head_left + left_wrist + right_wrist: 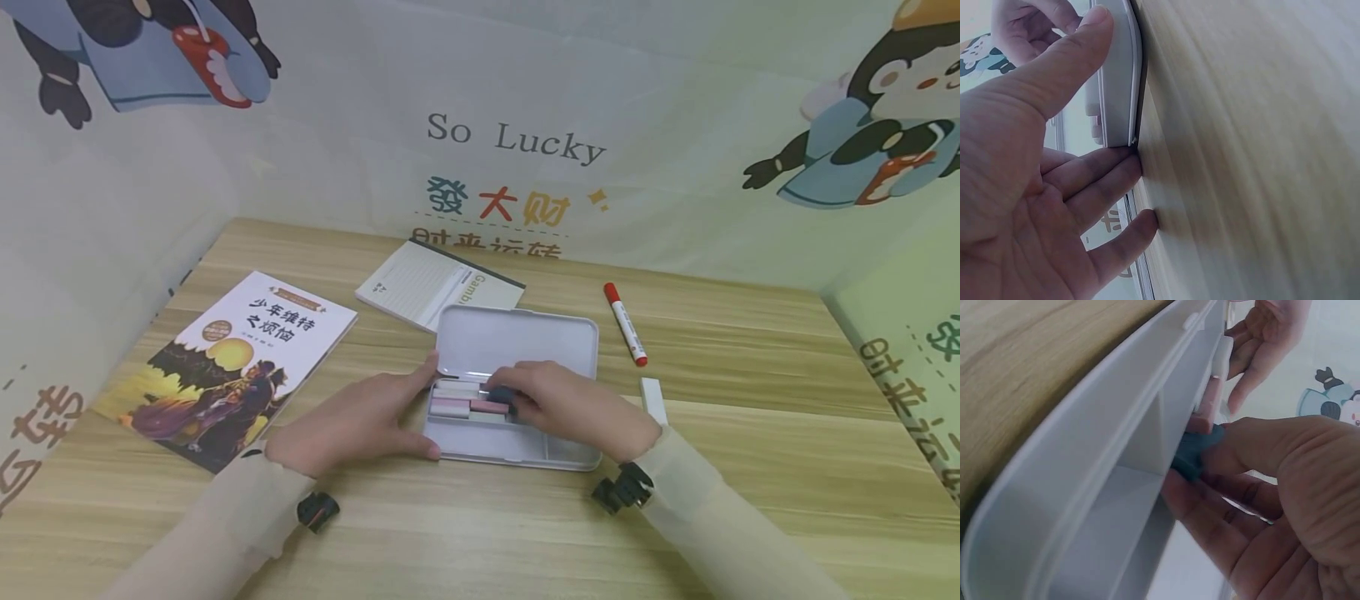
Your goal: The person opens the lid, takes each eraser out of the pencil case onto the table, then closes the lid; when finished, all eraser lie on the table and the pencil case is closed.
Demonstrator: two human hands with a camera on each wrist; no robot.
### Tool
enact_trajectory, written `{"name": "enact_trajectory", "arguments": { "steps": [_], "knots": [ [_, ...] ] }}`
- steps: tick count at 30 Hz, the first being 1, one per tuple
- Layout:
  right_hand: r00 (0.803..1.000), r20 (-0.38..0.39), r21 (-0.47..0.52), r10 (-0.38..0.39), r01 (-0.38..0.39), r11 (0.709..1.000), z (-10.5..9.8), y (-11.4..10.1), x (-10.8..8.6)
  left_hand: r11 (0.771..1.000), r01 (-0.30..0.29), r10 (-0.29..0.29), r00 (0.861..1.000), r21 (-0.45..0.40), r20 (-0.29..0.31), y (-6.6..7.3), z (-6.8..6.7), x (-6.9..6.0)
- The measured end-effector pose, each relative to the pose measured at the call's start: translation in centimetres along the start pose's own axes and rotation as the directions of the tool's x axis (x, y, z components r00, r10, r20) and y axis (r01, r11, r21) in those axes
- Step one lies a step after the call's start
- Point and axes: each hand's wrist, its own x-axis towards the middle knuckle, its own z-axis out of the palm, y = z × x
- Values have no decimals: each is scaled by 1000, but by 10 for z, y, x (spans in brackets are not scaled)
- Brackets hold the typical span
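The right hand (573,402) pinches a small dark teal block (1192,456) between thumb and fingers, at the inner row of the open case (480,439), just right of the pink block (489,407). It looks light and fairly firm, easiest held by its sides; the fingers hide too much of it to tell its long axis. The left hand (360,421), thumb and fingers spread wide, touches the case's left end. The case seems light, stiff and prone to slide, best steadied there. Its long axis runs left to right across the bench (750,467), lid (517,342) at the far side
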Motion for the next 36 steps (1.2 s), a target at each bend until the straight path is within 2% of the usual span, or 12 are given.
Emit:
{"name": "enact_trajectory", "arguments": {
  "steps": [9,18,22,28,36],
  "knots": [
    [997,-42,50,68,-66,997,0,6,-14,1000,-7,7,1000,2,-5,0,1,1],
    [987,-126,214,99,-70,974,1,22,-39,1000,-12,12,1000,-1,-2,0,1,1],
    [970,-192,268,149,-94,959,-3,29,-54,1000,-12,12,1000,-1,2,0,0,1],
    [937,-301,330,178,-73,941,-8,42,-78,1000,-8,8,1000,7,3,1,0,1],
    [888,-379,356,259,-119,927,-14,59,-113,1000,21,-21,1000,8,9,2,-1,0]
  ]
}}
